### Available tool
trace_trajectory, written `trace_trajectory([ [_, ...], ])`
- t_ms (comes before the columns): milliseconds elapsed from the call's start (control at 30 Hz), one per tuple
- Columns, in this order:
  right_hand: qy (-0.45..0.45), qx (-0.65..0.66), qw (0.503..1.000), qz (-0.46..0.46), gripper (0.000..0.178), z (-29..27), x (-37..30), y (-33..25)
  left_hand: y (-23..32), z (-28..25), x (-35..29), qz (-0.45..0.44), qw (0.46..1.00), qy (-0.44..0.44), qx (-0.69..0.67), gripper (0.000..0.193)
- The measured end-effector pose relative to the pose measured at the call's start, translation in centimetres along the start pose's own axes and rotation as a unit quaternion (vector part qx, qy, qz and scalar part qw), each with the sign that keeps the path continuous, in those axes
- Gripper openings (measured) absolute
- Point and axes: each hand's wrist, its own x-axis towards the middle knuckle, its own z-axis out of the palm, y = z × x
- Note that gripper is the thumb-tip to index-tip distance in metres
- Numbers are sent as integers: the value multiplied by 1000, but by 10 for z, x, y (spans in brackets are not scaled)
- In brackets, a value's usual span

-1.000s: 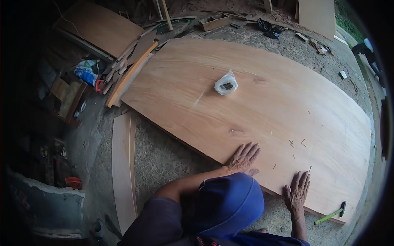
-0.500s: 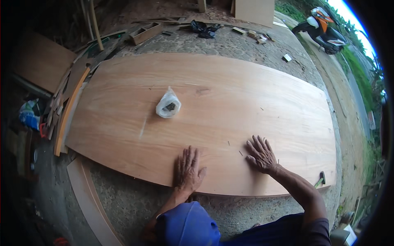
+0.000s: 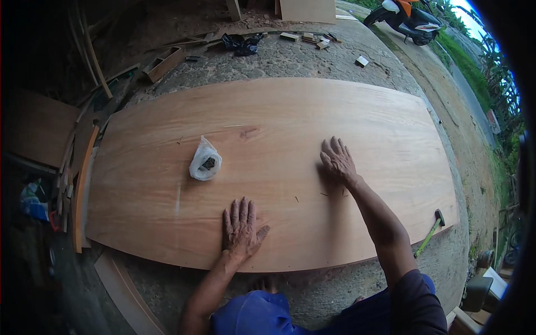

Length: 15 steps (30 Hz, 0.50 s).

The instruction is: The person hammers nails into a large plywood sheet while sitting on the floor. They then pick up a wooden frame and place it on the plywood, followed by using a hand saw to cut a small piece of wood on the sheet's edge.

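Note:
A large plywood panel (image 3: 268, 145) lies flat in front of me. My left hand (image 3: 241, 230) rests on its near part with the fingers stretched out, holding nothing. Farther in and to the right, my right hand (image 3: 339, 160) is spread over the panel, also holding nothing; whether its palm touches the wood I cannot tell. Left of centre stands a translucent plastic bag (image 3: 201, 166), open at the top, with small dark pieces inside that look like nails. Several loose nails (image 3: 297, 199) lie between my hands. A hammer (image 3: 427, 234) with a green handle lies across the panel's near right edge.
Wooden strips (image 3: 85, 192) lie along the panel's left end, with a long board (image 3: 125, 290) on the floor at lower left. Beyond the panel are a wooden box (image 3: 163, 65), a black plastic bag (image 3: 242, 44) and wood offcuts (image 3: 321, 42). A motorbike (image 3: 406, 21) stands outside.
My right hand has moved farther away across the panel, and its arm is stretched out more. My left hand stays on the near part. The whole view has shifted, showing more of the hammer.

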Motion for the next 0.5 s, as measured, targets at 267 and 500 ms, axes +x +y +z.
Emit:
trace_trajectory([
  [267, -36, 26, 955, -293, 52, -2, -110, -60, 38, 17, 75, 59, 992, 7, -107, 79],
  [500, 92, -50, 974, 203, 63, -22, -152, 27, 58, 25, 141, 75, 997, -3, -27, 81],
])
